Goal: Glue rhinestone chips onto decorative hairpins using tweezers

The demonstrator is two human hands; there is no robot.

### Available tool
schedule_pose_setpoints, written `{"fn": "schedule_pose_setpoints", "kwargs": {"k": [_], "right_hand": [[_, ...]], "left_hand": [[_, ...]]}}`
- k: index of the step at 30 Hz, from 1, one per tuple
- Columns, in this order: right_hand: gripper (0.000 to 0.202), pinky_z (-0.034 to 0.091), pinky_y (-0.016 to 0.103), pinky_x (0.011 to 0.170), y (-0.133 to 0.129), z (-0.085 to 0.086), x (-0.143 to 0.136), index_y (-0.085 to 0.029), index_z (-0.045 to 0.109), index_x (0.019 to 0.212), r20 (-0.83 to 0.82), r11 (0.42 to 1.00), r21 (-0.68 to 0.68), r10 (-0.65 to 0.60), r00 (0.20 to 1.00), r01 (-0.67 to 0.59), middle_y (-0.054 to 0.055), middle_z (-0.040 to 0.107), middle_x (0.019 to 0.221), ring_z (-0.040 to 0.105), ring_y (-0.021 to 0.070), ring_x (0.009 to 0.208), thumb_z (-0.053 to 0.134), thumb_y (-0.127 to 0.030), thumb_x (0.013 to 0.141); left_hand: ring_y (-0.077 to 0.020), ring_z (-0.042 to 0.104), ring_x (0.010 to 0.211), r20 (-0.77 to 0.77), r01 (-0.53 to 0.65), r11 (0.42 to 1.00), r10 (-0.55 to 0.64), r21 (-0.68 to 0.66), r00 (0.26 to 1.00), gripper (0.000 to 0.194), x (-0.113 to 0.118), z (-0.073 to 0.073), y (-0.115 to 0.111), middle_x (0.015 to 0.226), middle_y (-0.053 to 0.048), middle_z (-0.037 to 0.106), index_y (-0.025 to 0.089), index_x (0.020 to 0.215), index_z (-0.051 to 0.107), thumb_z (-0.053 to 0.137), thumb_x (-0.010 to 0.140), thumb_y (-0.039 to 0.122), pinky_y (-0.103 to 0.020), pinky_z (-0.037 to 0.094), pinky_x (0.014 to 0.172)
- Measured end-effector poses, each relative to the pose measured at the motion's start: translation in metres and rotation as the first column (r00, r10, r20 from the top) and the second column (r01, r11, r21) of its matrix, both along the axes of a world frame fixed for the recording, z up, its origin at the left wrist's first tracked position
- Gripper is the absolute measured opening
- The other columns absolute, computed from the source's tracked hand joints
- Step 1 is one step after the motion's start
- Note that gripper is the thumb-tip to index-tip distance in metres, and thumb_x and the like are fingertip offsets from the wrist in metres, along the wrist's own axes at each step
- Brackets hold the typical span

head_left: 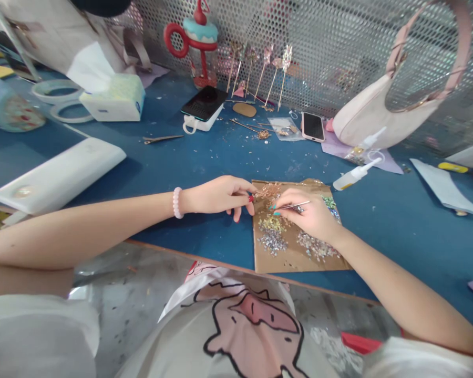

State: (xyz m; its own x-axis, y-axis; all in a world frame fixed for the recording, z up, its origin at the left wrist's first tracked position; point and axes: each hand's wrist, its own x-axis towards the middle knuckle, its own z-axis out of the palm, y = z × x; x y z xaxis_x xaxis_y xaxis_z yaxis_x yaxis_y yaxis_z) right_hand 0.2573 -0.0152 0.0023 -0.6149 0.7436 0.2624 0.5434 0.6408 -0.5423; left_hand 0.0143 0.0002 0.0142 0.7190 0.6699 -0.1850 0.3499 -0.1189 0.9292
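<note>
A sheet of brown cardboard (270, 264) lies at the table's front edge with small heaps of shiny beads or rhinestones on it. Among them are a yellow heap (271, 224), a grey-violet heap (273, 242), a pale heap (317, 245) and copper-coloured pieces (268, 191). My right hand (309, 212) is over the cardboard, its fingers pinching thin metal tweezers (297, 205) that point left. At the cardboard's left edge is my left hand (232, 195), thumb and forefinger brought close together. Whatever they pinch is too small to make out.
Glue bottle (352, 177) lies right of the cardboard. Farther back are a phone (312, 127), another phone (205, 102) on a white power bank, upright sticks with ornaments (286, 60) and scissors (163, 138). A tissue box (116, 100) and white case (61, 173) sit left; a handbag (362, 113) stands right.
</note>
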Motion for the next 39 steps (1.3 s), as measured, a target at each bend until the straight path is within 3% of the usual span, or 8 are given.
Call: {"fn": "schedule_pose_setpoints", "kwargs": {"k": [2, 5, 22, 39], "right_hand": [[0.009, 0.046, 0.027, 0.069, 0.000, 0.000, 0.000, -0.022, 0.065, 0.083, -0.003, 1.000, 0.013, 0.003, 1.000, -0.003, 0.001, 0.063, 0.083, 0.059, 0.0120, 0.074, 0.058, -0.027, 0.084], [0.009, 0.046, 0.028, 0.070, 0.000, -0.001, 0.000, -0.021, 0.064, 0.082, -0.007, 0.999, 0.037, 0.003, 1.000, -0.003, 0.002, 0.064, 0.081, 0.059, 0.0122, 0.074, 0.057, -0.026, 0.085], [0.007, 0.045, 0.026, 0.066, -0.016, 0.000, -0.006, -0.020, 0.063, 0.081, 0.014, 0.991, 0.125, -0.046, 0.999, 0.044, 0.001, 0.063, 0.077, 0.058, 0.0114, 0.071, 0.062, -0.027, 0.082], [0.008, 0.050, 0.027, 0.069, -0.012, -0.002, -0.004, -0.021, 0.063, 0.087, -0.031, 0.995, 0.102, -0.018, 0.999, 0.021, 0.003, 0.063, 0.087, 0.061, 0.0127, 0.078, 0.062, -0.026, 0.082]], "left_hand": [[-0.0099, 0.061, 0.055, -0.003, 0.001, 1.000, -0.001, -0.006, 1.000, 0.047, 0.000, 0.002, -0.001, 0.094, -0.010, 0.070, 0.006, 0.131, 0.043, 0.042, 0.086, 0.019, -0.023, 0.045, 0.053], [-0.0085, 0.061, 0.054, -0.005, -0.001, 1.000, 0.001, -0.005, 1.000, 0.043, 0.001, 0.002, 0.000, 0.093, -0.010, 0.070, 0.004, 0.128, 0.044, 0.041, 0.087, 0.016, -0.020, 0.045, 0.052], [-0.0079, 0.062, 0.052, 0.007, -0.015, 1.000, 0.015, -0.013, 1.000, 0.032, 0.001, -0.004, 0.003, 0.089, -0.007, 0.070, 0.009, 0.118, 0.049, 0.043, 0.087, 0.015, -0.016, 0.047, 0.047], [-0.0071, 0.062, 0.053, -0.016, 0.005, 1.000, -0.005, -0.015, 1.000, 0.039, 0.002, 0.000, 0.002, 0.091, -0.007, 0.070, 0.009, 0.125, 0.047, 0.042, 0.087, 0.016, -0.016, 0.047, 0.050]]}}
